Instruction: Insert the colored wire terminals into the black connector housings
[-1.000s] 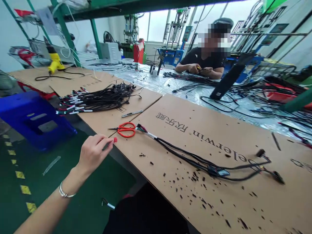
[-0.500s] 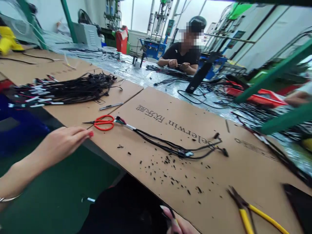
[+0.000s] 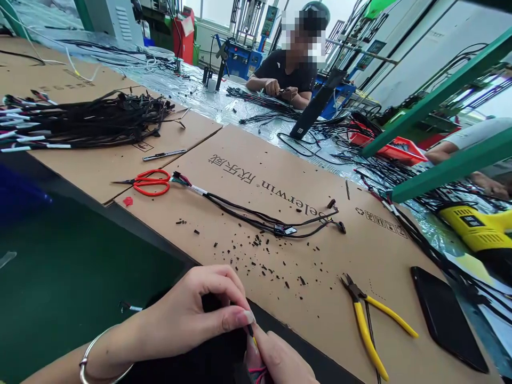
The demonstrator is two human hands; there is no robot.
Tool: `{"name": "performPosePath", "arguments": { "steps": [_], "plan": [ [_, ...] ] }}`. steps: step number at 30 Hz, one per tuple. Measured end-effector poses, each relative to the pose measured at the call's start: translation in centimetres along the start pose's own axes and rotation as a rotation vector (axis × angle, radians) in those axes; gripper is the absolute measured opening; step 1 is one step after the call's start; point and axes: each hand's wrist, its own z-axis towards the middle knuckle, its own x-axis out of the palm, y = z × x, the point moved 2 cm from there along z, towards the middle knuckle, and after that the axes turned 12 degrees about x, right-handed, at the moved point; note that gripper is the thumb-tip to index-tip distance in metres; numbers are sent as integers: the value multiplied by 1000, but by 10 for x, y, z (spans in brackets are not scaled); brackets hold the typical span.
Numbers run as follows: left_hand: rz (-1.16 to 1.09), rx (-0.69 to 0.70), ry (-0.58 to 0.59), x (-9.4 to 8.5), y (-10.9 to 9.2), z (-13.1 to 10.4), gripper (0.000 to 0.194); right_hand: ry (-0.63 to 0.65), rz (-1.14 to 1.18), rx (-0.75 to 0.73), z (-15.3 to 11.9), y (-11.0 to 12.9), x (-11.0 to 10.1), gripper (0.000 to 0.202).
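My left hand (image 3: pixel 208 309), with a bracelet at the wrist, pinches thumb against fingers at the black tip of a cable (image 3: pixel 251 330). My right hand (image 3: pixel 280 357) is closed on the same cable just below; a bit of yellow and some pink wires show beside its fingers. Both hands meet over my lap at the table's near edge, and most of the cable is hidden. Beyond them a black wire harness (image 3: pixel 244 213) lies on the cardboard, with small black scraps (image 3: pixel 260 256) scattered before it. A small red piece (image 3: pixel 128 201) rests near the orange-handled scissors (image 3: pixel 152 183).
Yellow-handled cutters (image 3: pixel 366 320) and a black phone (image 3: pixel 448 320) lie to the right, near a yellow heat gun (image 3: pixel 476 226). A harness pile (image 3: pixel 108 120) is at the left, beside a utility knife (image 3: pixel 164 155). A green post (image 3: pixel 452 170) slants across the right. A co-worker (image 3: pixel 286 80) sits opposite.
My left hand has let go of the small red piece, left on the cardboard, and has come right to meet my right hand at the cable. The view has shifted rightward.
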Motion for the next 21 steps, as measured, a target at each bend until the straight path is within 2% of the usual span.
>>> {"name": "performPosePath", "arguments": {
  "steps": [3,8,14,21],
  "plan": [
    [-116,-44,-6,0,4,-1,14,30,-33,10,-1,3,-2,20],
    [-153,-48,-22,1,8,-3,23,34,-38,17,-2,5,-4,25],
    [-233,-85,-51,4,11,-2,34,179,-82,28,3,8,-8,27],
    [-307,-135,-33,10,15,-2,38,213,-53,88,10,13,-11,20]
  ]
}}
